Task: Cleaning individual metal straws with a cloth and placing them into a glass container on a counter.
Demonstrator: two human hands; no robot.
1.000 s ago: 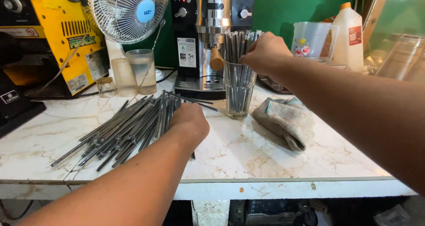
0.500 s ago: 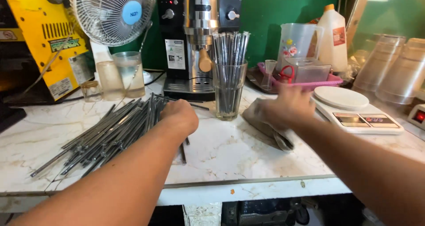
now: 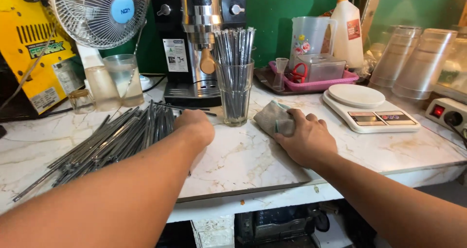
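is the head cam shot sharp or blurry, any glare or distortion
Head view: mostly sharp on the glass of metal straws and the right hand on the grey cloth; the left hand by the straw pile is slightly soft; bright glints on the coffee machine; forearms loom large at the frame's bottom, wide-angle stretch.

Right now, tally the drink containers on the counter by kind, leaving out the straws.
Tall glass holding straws: 1
Plastic cups by the fan: 2
Small glass jar: 1
Measuring jug: 1
White bottle: 1
Upturned clear cup stacks: 2
Total: 8
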